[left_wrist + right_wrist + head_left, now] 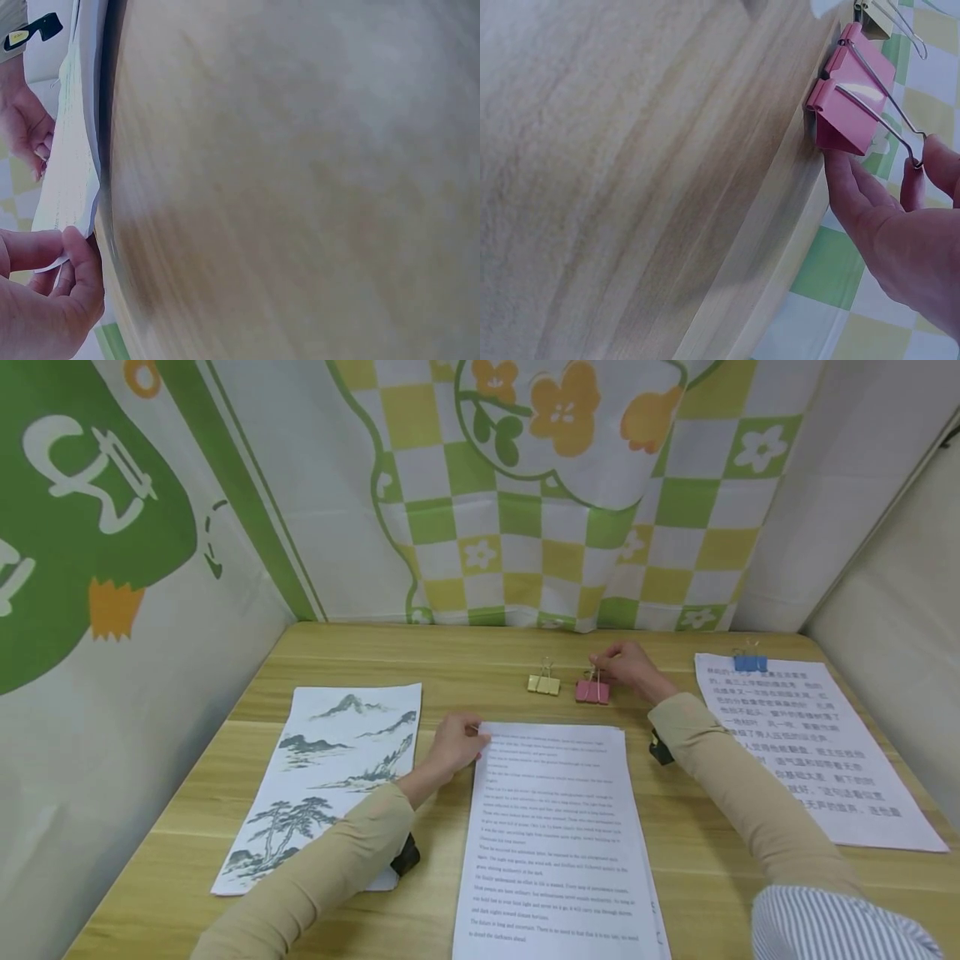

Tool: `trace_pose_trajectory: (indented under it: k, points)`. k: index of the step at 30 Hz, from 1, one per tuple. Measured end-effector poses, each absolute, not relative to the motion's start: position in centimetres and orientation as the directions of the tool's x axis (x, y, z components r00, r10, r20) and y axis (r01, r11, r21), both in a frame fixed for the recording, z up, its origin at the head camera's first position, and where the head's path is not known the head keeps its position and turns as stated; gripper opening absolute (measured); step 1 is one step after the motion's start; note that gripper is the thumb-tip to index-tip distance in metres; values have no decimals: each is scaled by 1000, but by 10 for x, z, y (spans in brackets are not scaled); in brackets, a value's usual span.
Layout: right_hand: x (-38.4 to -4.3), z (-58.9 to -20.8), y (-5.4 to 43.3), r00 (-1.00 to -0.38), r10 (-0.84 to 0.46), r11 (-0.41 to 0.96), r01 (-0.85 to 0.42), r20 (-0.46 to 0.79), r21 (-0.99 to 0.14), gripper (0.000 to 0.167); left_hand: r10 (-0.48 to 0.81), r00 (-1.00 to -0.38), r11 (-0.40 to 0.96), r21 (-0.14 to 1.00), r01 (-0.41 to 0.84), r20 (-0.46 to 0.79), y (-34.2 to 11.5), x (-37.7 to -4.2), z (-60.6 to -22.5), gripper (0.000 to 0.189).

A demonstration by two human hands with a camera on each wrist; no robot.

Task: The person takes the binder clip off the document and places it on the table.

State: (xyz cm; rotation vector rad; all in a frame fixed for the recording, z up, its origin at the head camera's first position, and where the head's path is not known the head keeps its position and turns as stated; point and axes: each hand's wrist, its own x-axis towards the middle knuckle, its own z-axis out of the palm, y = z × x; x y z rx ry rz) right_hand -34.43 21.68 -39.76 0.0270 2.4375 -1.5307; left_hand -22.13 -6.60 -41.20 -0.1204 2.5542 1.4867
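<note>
A stack of printed pages point(551, 835) lies at the middle of the table. My left hand point(456, 747) pinches its upper left corner; in the left wrist view, thumb and fingers of that hand point(56, 292) close on the paper's edge. Behind the stack stands a pink binder clip point(592, 690). My right hand point(628, 667) pinches a wire handle of this clip between thumb and finger, as the right wrist view shows, with other fingers near the clip's pink body point(851, 94). Just left of it stands a yellow binder clip point(543, 683), touched by neither hand.
On the left lies a sheet with ink landscapes point(348, 760), partly under my left forearm. On the right, printed sheets point(817, 752) carry a blue binder clip point(750, 662) at their top edge. A patterned cloth point(555, 552) hangs behind the wooden table point(465, 652).
</note>
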Motion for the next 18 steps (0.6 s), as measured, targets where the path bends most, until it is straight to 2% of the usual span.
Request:
trace_pose_trajectory:
  k: [5, 12, 18]
  points:
    - [-344, -399, 217, -963, -130, 423, 162, -237, -891, 23, 33, -980, 502, 851, -152, -195, -66, -222, -415, 36]
    - [-346, -401, 219, -960, -136, 353, 186, -247, -917, 44, 31, -979, 507, 847, -159, -202, -64, -223, -416, 36]
    - [-343, -397, 230, -961, -111, 404, 188, -252, -895, 55, 20, -977, 511, 842, -172, -211, -64, -223, -416, 36]
